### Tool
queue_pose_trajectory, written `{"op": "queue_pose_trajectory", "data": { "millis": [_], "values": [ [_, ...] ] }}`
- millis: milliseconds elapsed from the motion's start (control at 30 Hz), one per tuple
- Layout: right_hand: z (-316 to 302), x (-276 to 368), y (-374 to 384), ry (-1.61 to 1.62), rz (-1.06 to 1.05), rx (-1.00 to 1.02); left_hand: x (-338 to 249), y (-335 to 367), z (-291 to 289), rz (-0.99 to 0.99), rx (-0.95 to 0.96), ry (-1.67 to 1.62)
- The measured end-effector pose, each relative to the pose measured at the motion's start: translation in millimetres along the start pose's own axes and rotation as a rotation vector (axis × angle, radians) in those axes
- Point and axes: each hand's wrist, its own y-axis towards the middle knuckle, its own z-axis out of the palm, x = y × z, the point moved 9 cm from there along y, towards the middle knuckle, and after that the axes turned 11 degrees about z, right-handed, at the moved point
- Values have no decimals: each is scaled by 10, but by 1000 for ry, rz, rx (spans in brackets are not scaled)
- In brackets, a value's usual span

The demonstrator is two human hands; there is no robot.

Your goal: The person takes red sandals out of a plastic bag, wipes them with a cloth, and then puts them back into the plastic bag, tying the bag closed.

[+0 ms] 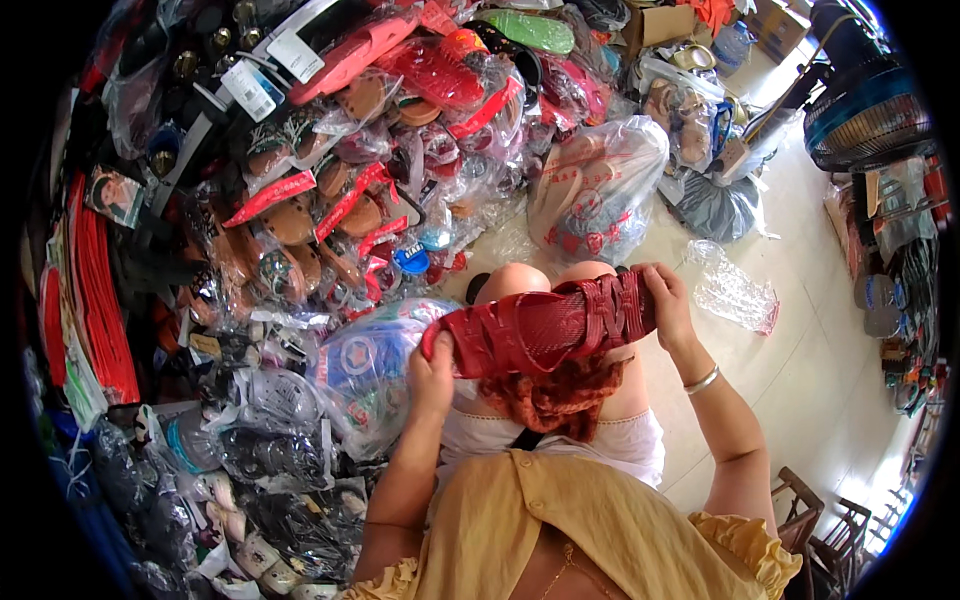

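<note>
A pair of dark red strappy sandals [545,325] stretches across my knees, with a woven footbed showing between the straps. My left hand [432,372] is closed round the left end, thumb on top. At the opposite end, my right hand [668,300] grips the sandals' edge; a silver bangle sits on that wrist. Below them a rust-red crumpled cloth [560,400] lies on my lap. Just left of my left hand is a clear plastic bag [375,365] with blue and red print.
Plastic-wrapped sandals [290,220] are heaped on the left and ahead. A stuffed white bag [600,185] stands beyond my knees. On the tiled floor [800,350] to the right lies a clear wrapper [730,285]. A fan [870,115] stands far right, a wooden stool [800,505] near right.
</note>
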Motion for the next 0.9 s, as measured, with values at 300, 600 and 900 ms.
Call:
{"op": "queue_pose_trajectory", "data": {
  "millis": [300,600,900],
  "values": [
    [300,535,-331,-392,-269,-93,-681,-221,-143,326,-71,230],
    [116,388,-8,259,-1,187,-72,-452,175,-100,-66,-526],
    [1135,274,-344,479,-40,287,-193,-806,864,35,281,-558]
  ]
}}
